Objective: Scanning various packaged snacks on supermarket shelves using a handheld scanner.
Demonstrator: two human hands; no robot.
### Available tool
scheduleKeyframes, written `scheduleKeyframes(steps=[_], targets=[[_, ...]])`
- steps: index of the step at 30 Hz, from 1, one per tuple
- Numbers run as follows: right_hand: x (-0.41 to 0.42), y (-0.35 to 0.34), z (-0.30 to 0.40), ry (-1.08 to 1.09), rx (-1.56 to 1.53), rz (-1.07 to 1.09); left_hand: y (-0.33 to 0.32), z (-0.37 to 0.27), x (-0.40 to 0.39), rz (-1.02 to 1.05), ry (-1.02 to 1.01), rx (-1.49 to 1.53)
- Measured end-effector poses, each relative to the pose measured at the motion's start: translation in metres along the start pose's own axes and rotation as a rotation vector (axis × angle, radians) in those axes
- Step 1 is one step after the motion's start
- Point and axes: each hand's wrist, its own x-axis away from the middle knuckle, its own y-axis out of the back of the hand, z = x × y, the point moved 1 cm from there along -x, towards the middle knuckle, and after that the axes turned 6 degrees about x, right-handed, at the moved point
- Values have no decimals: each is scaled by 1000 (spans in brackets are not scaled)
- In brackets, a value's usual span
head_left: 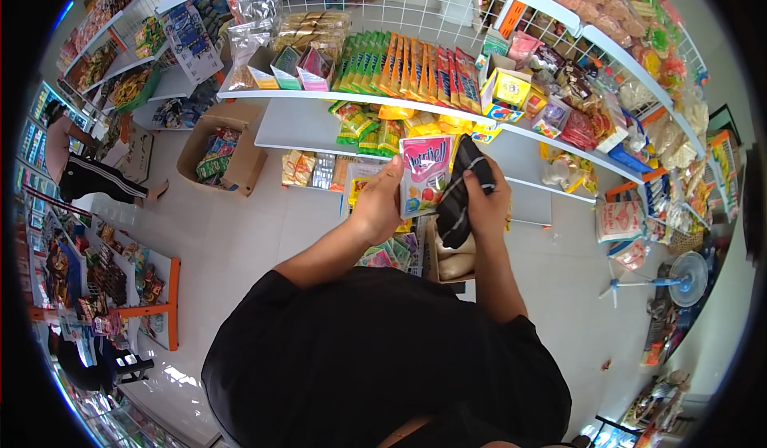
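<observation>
My left hand (380, 199) grips a pink and white Nutrijell sachet (426, 172) by its left edge, its printed front turned up towards me. In my right hand (486, 196) is a bunched dark cloth (464, 193) with pale stripes, which is against or just beside the sachet's right edge. Beyond both hands, a white shelf (347, 96) carries upright rows of green sachets (362, 61), orange sachets (407, 67) and red sachets (458, 79). Below my hands are a heap of pastel sachets (392, 251) and a cardboard box (446, 268) holding pale packs.
Small open cartons (314, 67) stand left of the sachet rows, and a yellow box (506, 91) to the right. A large cardboard box (222, 148) of packets sits on the floor. Another person (78, 154) is at the far left; a fan (686, 280) is at right.
</observation>
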Motion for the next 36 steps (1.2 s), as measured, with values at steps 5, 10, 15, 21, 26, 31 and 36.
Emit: scheduleKeyframes(steps=[5,10,15,21,26,31,36], targets=[[8,8,-2,-570,-715,252,12,3,-5,-25,74,105],[30,-8,9,-528,-688,364,37,31,-23,-45,-513,-467],[41,-25,33,233,-66,221,40,34,-17,-69,-445,-310],[57,-31,44,420,128,309,23,31,-5,236,-309,-214],[58,-25,41,358,38,482,32,14,-5,154,-203,-218],[39,-5,36,217,-154,825,40,9,-6,63,-210,-131],[32,-3,57,417,22,404,31,22,-1,197,-227,-241]])
